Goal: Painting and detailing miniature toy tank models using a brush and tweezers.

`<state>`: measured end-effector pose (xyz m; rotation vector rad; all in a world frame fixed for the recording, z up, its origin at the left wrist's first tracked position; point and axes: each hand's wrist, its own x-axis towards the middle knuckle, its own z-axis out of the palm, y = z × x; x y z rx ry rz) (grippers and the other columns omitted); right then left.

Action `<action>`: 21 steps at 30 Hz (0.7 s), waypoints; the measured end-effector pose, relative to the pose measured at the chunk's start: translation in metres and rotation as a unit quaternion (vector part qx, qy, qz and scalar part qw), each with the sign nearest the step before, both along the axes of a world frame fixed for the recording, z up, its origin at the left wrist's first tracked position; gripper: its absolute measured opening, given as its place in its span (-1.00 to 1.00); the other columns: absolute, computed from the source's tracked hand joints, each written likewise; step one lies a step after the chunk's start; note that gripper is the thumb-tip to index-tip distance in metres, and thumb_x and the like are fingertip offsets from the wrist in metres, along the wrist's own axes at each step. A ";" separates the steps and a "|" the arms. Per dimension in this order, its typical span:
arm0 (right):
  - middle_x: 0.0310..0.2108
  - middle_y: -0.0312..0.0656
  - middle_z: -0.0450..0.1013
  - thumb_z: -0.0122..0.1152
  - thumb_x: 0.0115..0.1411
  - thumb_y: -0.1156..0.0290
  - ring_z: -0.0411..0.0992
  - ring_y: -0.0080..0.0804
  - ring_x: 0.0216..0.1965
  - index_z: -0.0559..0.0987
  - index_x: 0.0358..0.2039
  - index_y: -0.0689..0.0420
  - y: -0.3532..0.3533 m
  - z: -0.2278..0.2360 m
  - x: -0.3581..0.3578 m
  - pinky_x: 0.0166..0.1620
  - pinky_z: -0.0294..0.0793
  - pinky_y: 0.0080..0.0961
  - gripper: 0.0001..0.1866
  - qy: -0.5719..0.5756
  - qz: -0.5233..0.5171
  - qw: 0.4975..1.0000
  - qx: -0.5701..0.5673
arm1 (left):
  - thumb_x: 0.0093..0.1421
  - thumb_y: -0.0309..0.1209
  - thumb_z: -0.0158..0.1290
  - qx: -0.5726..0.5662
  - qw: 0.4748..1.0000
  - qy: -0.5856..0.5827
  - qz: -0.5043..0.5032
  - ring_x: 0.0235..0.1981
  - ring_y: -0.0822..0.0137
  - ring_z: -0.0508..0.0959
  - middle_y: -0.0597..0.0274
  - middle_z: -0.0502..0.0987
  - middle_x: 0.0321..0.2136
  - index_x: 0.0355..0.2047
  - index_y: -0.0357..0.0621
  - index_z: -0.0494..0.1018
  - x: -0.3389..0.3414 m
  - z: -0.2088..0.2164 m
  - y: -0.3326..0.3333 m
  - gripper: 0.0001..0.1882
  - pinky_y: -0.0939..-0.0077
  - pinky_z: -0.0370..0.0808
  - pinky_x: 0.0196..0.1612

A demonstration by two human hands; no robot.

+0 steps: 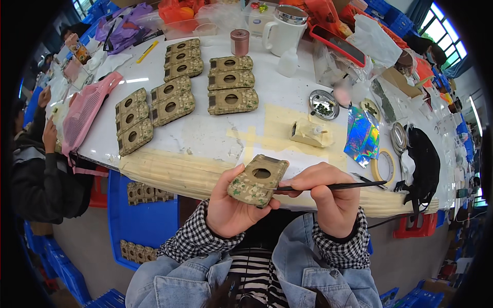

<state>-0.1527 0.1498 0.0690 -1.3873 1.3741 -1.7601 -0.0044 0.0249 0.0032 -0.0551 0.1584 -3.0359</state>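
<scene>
Both hands work at the near table edge: the left hand (228,208) grips a camouflage-patterned plastic shell (258,180) with a round hole, tilted, while the right hand (328,197) pinches thin black tweezers (334,186) whose tip touches the shell's near right corner. Farther left, matching shells (172,105) lie in rows on the white table (205,136). A shiny holographic packet (362,134) lies right.

Matt camouflage plastic shell (255,180), glossy holographic foil (362,135)
</scene>
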 end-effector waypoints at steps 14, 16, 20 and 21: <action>-0.38 -0.11 0.53 0.11 0.22 0.52 0.50 -0.45 -0.36 0.61 -0.25 0.29 0.000 0.004 -0.005 -0.23 0.47 -0.58 -0.83 -0.015 0.022 0.998 0.054 | 0.37 -0.07 -0.39 0.000 1.000 0.005 -0.016 -0.15 0.00 0.57 -0.28 0.41 -0.04 0.18 -0.34 0.16 -0.001 0.001 0.001 -0.40 0.35 0.63 -0.12; -0.37 -0.10 0.54 0.12 0.21 0.53 0.50 -0.44 -0.36 0.61 -0.25 0.29 0.000 0.004 -0.005 -0.22 0.47 -0.58 -0.84 -0.011 0.020 0.998 0.057 | 0.37 -0.07 -0.39 0.005 1.000 0.009 -0.019 -0.14 0.00 0.56 -0.29 0.41 -0.03 0.18 -0.34 0.15 -0.001 0.000 0.001 -0.40 0.34 0.63 -0.12; -0.36 -0.10 0.55 0.14 0.18 0.54 0.50 -0.43 -0.35 0.62 -0.26 0.29 0.000 0.005 -0.005 -0.21 0.47 -0.56 -0.85 -0.005 0.015 0.998 0.061 | 0.37 -0.07 -0.38 0.001 1.000 0.011 -0.016 -0.14 -0.01 0.56 -0.29 0.40 -0.02 0.18 -0.34 0.15 -0.001 -0.001 0.001 -0.40 0.34 0.63 -0.11; -0.36 -0.10 0.56 0.14 0.18 0.54 0.50 -0.43 -0.34 0.62 -0.27 0.29 0.000 0.005 -0.005 -0.21 0.47 -0.56 -0.85 -0.007 0.014 0.998 0.064 | 0.37 -0.07 -0.38 0.001 1.000 0.011 -0.015 -0.14 -0.01 0.56 -0.29 0.40 -0.02 0.18 -0.34 0.14 -0.001 -0.001 0.001 -0.40 0.34 0.63 -0.11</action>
